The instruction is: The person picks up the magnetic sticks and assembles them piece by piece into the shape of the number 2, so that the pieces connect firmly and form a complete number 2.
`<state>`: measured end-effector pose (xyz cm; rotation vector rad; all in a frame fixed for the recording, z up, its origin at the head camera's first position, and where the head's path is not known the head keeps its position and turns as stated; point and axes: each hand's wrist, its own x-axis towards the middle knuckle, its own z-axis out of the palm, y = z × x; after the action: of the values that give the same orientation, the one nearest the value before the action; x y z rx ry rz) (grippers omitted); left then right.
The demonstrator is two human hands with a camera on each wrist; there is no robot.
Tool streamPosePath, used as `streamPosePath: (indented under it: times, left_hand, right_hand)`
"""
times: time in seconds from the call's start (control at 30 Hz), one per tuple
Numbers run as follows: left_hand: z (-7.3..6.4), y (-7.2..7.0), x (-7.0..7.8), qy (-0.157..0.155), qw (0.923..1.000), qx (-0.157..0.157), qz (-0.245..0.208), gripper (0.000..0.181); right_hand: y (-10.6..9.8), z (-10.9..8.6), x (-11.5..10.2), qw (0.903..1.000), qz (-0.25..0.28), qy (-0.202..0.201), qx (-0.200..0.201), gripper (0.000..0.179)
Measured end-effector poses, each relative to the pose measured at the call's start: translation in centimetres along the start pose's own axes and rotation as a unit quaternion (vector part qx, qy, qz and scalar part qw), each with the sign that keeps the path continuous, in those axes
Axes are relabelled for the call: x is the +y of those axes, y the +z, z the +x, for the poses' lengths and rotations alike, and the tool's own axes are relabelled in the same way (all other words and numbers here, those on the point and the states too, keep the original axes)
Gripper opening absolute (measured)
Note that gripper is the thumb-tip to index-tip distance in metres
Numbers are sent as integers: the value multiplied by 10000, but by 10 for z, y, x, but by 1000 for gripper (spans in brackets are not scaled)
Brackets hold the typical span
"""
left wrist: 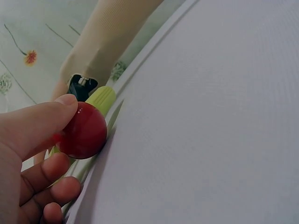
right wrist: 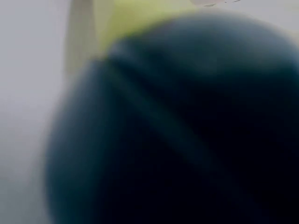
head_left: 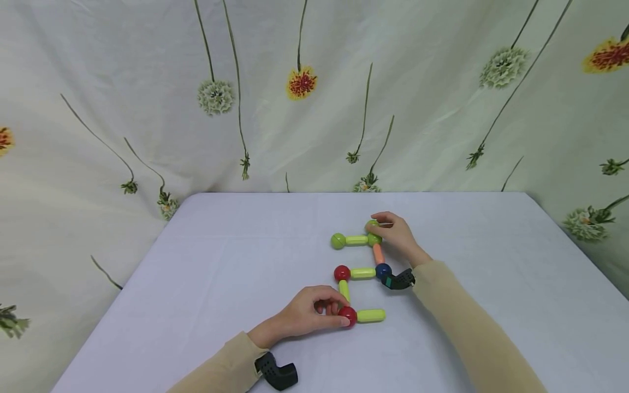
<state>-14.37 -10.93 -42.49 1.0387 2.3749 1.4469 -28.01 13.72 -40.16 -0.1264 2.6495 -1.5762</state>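
On the white-covered table lies a zigzag chain of balls and short rods. My left hand (head_left: 306, 314) pinches the red ball (head_left: 348, 316) at its near end, thumb on top in the left wrist view. From that ball a yellow-green rod (head_left: 371, 315) points right, its far end free. Another rod (head_left: 344, 290) runs up to a second red ball (head_left: 342, 273), then a rod (head_left: 362, 273) to a blue ball (head_left: 383, 270). An orange rod (head_left: 378, 254) leads on to a green ball (head_left: 374, 240). My right hand (head_left: 397, 236) pinches another green ball (head_left: 371, 225) just beyond it.
A yellow-green rod (head_left: 356, 240) and a green ball (head_left: 338, 240) extend left at the chain's far end. The blue ball, dark and blurred, fills most of the right wrist view. Behind the table (head_left: 236, 245) hangs a flower-printed cloth (head_left: 417, 109).
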Motion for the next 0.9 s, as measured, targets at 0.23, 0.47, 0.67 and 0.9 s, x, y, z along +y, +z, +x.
streamPosePath:
  times: [0.23,0.47,0.67,0.9]
  left_hand:
    - [-1,0,1,7,10000,9,11,26]
    - [-1,0,1,18,10000,-15,12,25]
    - [0,0,0,-39,10000,-36,-37,24]
    - [0,0,-1,23,10000,-30,-22,24]
  right_hand:
    - [1,0,-2,10000,-52,65,45,45]
    - [2,0,-5,9997,-50,175,149,43]
    - [2,0,-3,9995,-86,191,225,42]
    - [-3,-5,-3,9985,232,280,421,43]
